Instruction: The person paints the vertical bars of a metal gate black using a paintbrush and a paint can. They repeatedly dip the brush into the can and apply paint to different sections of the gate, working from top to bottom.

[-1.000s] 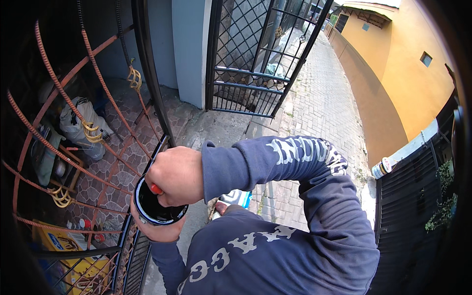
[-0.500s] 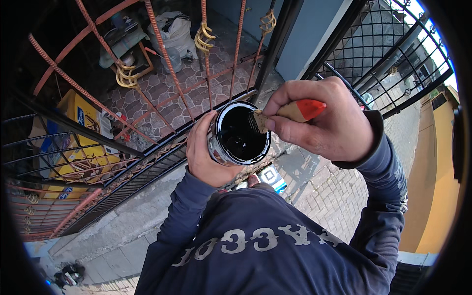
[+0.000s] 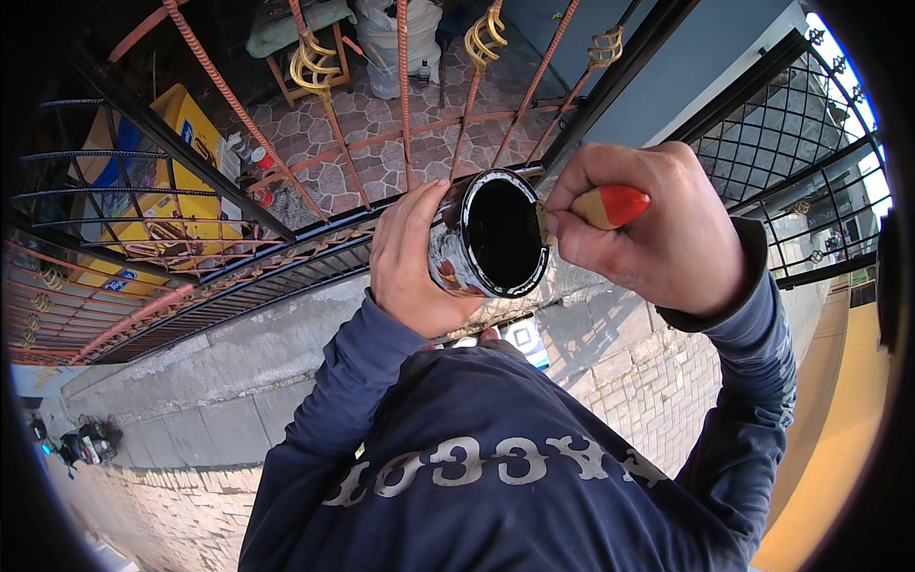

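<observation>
My left hand (image 3: pixel 412 253) is wrapped round the side of an open paint can (image 3: pixel 456 250), holding it tilted a little to the right. Dark, glossy paint (image 3: pixel 503 232) fills the inside, and the rim is smeared with paint. My right hand (image 3: pixel 658 219) pinches a paintbrush (image 3: pixel 607 207) by its wooden handle, which ends in a red tip. The brush's head is at the can's right rim, mostly hidden by the rim and my fingers; I cannot tell whether its bristles touch the paint.
Beyond the can stands a metal gate with reddish twisted bars (image 3: pixel 405 91) and gold ornaments (image 3: pixel 485 38). A yellow box (image 3: pixel 186 129) lies behind the bars at left. A black lattice gate (image 3: pixel 782 124) is at right. Paving (image 3: pixel 658 377) lies below, with a white-and-blue packet (image 3: pixel 525 338).
The can has shifted right and tipped toward the brush. The brush has moved from inside the can to its right rim. My view has turned, so the gate appears shifted.
</observation>
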The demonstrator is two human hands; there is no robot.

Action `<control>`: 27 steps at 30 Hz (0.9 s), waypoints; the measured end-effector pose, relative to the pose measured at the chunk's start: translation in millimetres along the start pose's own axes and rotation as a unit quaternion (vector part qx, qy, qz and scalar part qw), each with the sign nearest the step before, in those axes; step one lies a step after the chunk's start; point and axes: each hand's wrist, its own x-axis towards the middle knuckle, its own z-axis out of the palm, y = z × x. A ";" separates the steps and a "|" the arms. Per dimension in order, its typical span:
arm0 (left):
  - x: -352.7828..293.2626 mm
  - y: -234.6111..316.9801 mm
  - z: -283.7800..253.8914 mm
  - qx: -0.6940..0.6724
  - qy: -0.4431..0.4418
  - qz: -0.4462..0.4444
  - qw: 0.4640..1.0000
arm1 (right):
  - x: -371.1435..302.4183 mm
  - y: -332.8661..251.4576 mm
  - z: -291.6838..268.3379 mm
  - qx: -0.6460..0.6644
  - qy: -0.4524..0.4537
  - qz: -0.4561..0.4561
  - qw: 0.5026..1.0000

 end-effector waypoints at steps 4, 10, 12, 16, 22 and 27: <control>-7.4 -0.1 -3.4 -0.018 0.014 -0.033 0.999 | 12.8 1.7 20.1 0.046 -0.033 -0.057 0.997; -16.6 1.0 -8.9 -0.011 0.033 -0.044 0.998 | 27.2 8.3 44.3 0.008 -0.079 -0.036 0.996; -18.0 0.5 -12.6 0.003 0.026 -0.033 0.999 | 26.3 5.2 37.5 0.002 -0.054 -0.040 0.998; -20.9 -1.4 -19.6 0.049 0.000 -0.033 0.998 | 27.5 -5.3 18.3 -0.036 -0.048 -0.049 0.997; -23.3 -0.8 -24.4 0.079 0.009 -0.032 0.996 | 30.3 -16.2 12.4 -0.003 -0.035 -0.038 0.999; -25.2 3.8 -26.1 0.055 0.023 -0.060 0.996 | 32.0 -15.2 21.5 -0.033 -0.066 -0.042 0.996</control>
